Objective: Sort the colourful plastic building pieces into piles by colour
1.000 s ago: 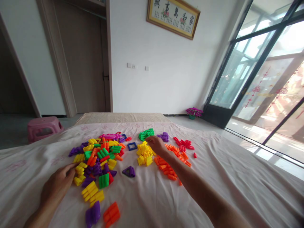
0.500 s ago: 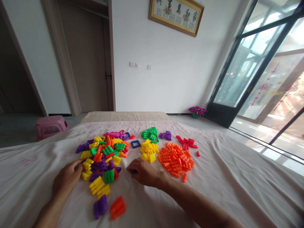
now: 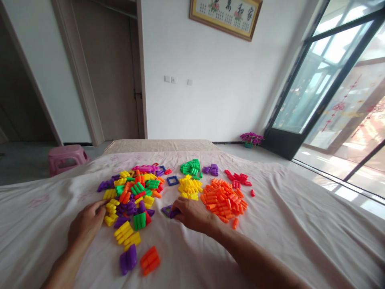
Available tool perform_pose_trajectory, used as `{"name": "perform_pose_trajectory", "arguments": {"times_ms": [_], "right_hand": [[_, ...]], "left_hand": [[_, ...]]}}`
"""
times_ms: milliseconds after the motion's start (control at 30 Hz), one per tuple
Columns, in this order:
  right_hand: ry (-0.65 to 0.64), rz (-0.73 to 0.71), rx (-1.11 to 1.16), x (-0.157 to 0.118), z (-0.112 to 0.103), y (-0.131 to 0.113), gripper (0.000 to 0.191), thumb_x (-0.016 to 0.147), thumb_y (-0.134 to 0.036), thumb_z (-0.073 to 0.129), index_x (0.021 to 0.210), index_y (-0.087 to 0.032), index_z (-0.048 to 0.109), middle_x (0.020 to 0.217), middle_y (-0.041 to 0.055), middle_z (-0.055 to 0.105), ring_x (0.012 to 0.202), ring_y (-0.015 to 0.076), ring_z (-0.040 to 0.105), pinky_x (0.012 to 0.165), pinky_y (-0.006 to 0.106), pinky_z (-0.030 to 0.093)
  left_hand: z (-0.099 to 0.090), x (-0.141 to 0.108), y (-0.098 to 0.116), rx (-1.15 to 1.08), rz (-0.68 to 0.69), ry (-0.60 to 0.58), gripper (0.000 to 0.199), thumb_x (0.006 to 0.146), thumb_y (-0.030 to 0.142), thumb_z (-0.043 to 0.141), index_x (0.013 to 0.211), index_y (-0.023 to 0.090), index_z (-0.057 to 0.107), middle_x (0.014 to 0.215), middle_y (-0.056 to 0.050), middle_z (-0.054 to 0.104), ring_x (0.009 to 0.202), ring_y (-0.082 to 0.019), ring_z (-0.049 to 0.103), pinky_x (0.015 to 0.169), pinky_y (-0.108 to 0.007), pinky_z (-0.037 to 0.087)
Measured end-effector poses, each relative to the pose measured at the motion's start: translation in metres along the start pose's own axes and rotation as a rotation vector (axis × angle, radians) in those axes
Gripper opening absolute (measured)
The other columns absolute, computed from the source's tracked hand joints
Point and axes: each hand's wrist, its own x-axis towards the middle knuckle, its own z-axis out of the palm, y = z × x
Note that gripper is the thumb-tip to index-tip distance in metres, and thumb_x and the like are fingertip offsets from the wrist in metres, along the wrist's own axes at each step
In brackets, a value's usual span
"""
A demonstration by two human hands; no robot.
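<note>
My right hand [image 3: 191, 214] is closed on a small purple triangular frame [image 3: 167, 210], whose left part sticks out beyond the fingers. It rests low over the sheet, just in front of the yellow block pile [image 3: 189, 186]. At the left, my left hand [image 3: 88, 220] lies with its fingers stretched toward yellow blocks [image 3: 111, 208], their tips at the edge of the mixed pile. That pile holds purple blocks [image 3: 131, 206], green blocks [image 3: 140, 220], orange ones and a few red ones. Nearer to me lie a purple block [image 3: 128, 259] and an orange-red block [image 3: 150, 261].
Sorted heaps stand to the right: orange blocks [image 3: 224, 198], green blocks [image 3: 190, 167], purple blocks [image 3: 210, 169] and red blocks [image 3: 238, 178]. A blue square frame [image 3: 172, 181] lies between the piles. A wrinkled pale sheet [image 3: 285, 224] covers the surface. A pink stool [image 3: 67, 159] stands beyond the left edge.
My right hand has shifted slightly right and up, and the purple triangular frame now shows at its fingertips. My left hand stays in nearly the same place. The view has tilted a little.
</note>
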Motion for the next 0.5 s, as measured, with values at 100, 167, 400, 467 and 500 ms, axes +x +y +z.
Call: {"name": "perform_pose_trajectory", "arguments": {"times_ms": [100, 167, 400, 467, 500], "right_hand": [[0.109, 0.075, 0.100, 0.006, -0.018, 0.026, 0.016, 0.084, -0.020, 0.065, 0.098, -0.023, 0.070, 0.094, 0.0018, 0.071, 0.082, 0.0159, 0.064, 0.071, 0.023, 0.043], [0.208, 0.150, 0.082, 0.011, -0.035, 0.052, 0.016, 0.084, -0.019, 0.063, 0.097, -0.022, 0.071, 0.094, 0.0026, 0.072, 0.084, 0.0165, 0.064, 0.072, 0.024, 0.044], [0.344, 0.631, -0.191, 0.022, -0.100, 0.153, 0.019, 0.084, -0.024, 0.064, 0.098, -0.018, 0.075, 0.092, 0.0077, 0.074, 0.084, 0.0202, 0.066, 0.069, 0.025, 0.041], [0.390, 0.717, -0.206, 0.024, -0.113, 0.171, 0.024, 0.084, -0.020, 0.062, 0.104, -0.016, 0.074, 0.099, 0.0110, 0.074, 0.091, 0.0225, 0.067, 0.073, 0.027, 0.043], [0.411, 0.733, -0.208, 0.025, -0.118, 0.177, 0.028, 0.084, -0.018, 0.060, 0.108, -0.015, 0.073, 0.103, 0.0127, 0.074, 0.094, 0.0233, 0.067, 0.076, 0.028, 0.044]], "left_hand": [[0.000, 0.002, 0.000, -0.037, -0.033, -0.024, 0.046, 0.090, 0.038, 0.041, 0.122, 0.019, 0.068, 0.125, -0.012, 0.070, 0.109, -0.031, 0.065, 0.088, -0.040, 0.049], [0.002, 0.003, -0.001, -0.041, -0.026, -0.024, 0.045, 0.090, 0.038, 0.041, 0.121, 0.020, 0.068, 0.125, -0.011, 0.070, 0.109, -0.032, 0.065, 0.089, -0.041, 0.049], [0.006, 0.005, -0.005, -0.053, 0.006, 0.016, 0.043, 0.089, 0.037, 0.042, 0.118, 0.020, 0.070, 0.122, -0.011, 0.071, 0.106, -0.033, 0.066, 0.088, -0.044, 0.051], [0.006, 0.005, -0.006, -0.044, 0.010, 0.024, 0.044, 0.090, 0.038, 0.042, 0.118, 0.020, 0.070, 0.122, -0.012, 0.071, 0.106, -0.033, 0.066, 0.088, -0.044, 0.051], [0.006, 0.005, -0.006, -0.036, 0.016, 0.032, 0.044, 0.089, 0.038, 0.043, 0.118, 0.019, 0.070, 0.122, -0.012, 0.071, 0.106, -0.033, 0.066, 0.087, -0.044, 0.052]]}}
